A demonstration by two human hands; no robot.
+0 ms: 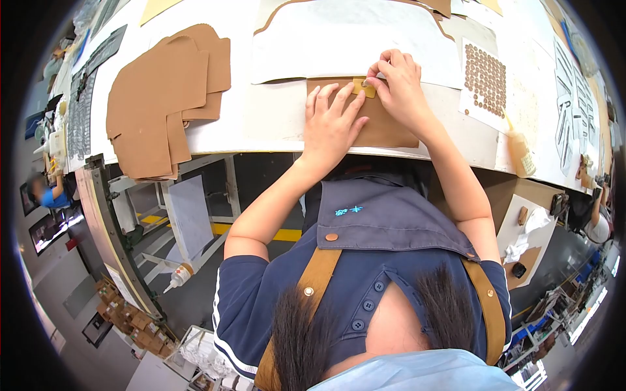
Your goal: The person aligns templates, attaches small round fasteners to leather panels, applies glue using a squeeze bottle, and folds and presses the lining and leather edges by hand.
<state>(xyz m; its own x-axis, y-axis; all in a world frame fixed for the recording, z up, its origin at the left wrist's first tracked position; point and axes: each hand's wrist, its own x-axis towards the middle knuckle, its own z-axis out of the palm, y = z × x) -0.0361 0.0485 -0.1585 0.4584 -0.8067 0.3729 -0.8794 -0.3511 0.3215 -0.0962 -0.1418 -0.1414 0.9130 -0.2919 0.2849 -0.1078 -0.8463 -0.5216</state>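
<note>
A brown sheet, leather-like, lies at the table's near edge, partly under a larger white-faced piece with a brown border. On its upper part rests a small yellow template-like piece. My left hand lies on the brown sheet with fingers spread, its fingertips at the yellow piece's left edge. Over the yellow piece, my right hand is closed in a pinch, thumb and forefinger together. A tiny pale spot shows at those fingertips, too small to name.
Stacked brown cut pieces lie at the left. On the right are a white card with rows of small brown discs and a yellowish glue bottle. Another bottle is below left. A person in blue is far left.
</note>
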